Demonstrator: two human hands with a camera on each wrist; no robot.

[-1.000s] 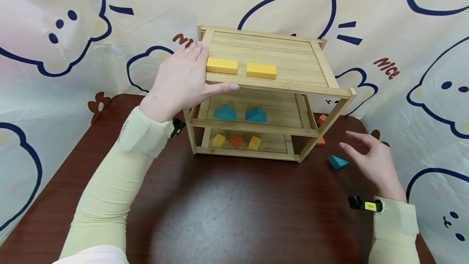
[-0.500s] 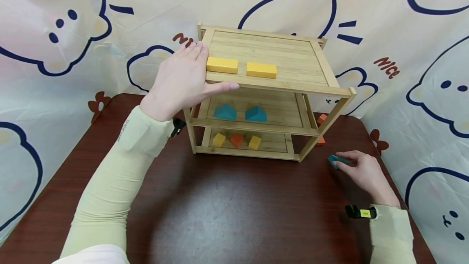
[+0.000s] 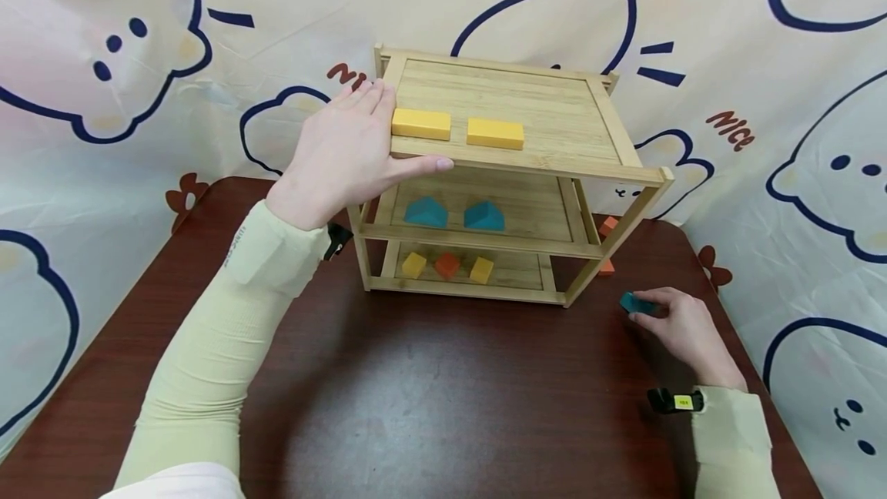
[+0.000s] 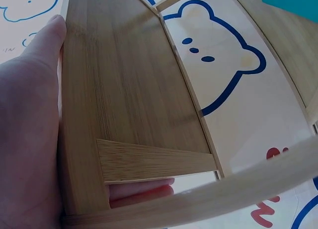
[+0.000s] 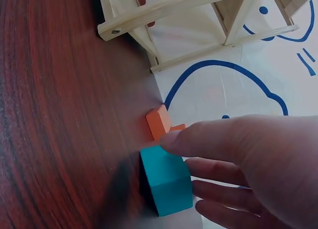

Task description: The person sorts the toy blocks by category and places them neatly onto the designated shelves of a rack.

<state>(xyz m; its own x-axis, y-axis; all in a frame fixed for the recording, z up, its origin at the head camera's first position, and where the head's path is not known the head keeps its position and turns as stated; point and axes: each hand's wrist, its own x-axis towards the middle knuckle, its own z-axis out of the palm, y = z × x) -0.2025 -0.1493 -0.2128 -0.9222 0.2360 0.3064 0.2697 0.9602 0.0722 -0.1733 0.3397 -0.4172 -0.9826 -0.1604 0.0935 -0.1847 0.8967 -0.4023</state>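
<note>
Teal block (image 3: 635, 303), head view: right side of the tabletop (image 3: 430, 391), right of the wooden rack (image 3: 513, 91), pinched between thumb and fingers of right hand (image 3: 686, 333), can't tell if lifted. Left hand (image 3: 339, 149) flat on rack's left edge, fingers straight and together, thumb apart along near edge. Two yellow bars (image 3: 421, 124) up top, two blue wedges (image 3: 426, 212) mid level, yellow cubes (image 3: 413, 265) with orange cube (image 3: 446, 265) between, bottom. Left wrist: hand against wood, fingers partly hidden. Right wrist: thumb on teal block, orange blocks (image 5: 159, 122) just beyond
</note>
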